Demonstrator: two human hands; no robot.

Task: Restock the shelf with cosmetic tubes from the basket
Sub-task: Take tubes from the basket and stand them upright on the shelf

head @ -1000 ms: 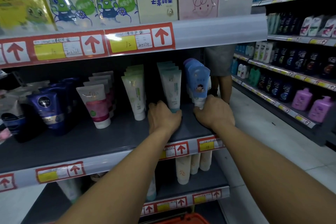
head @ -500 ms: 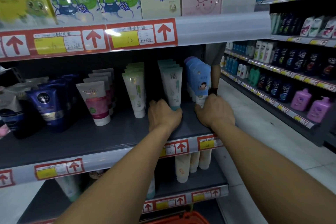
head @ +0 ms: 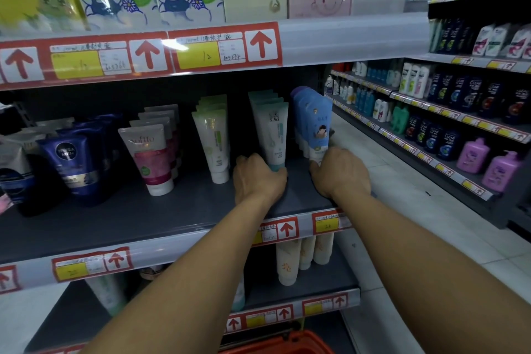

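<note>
— Nearest, bottom edge of the frame?
— Orange basket (head: 283,343), rim only.
— Mid-frame?
— Left hand (head: 258,178) curled around the cap end of a white-and-teal tube (head: 273,135); right hand (head: 340,172) gripping the base of a blue tube (head: 317,129). Both tubes upright on the grey shelf (head: 143,210), right of centre.
— Farther back?
— More tubes lined up behind each.

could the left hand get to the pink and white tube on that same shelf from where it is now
Probably yes. The left hand rests at the base of the teal-capped tube; the pink and white tube stands further left at the front of its row. Only the green and white tube stands between, with open shelf in front.
</note>
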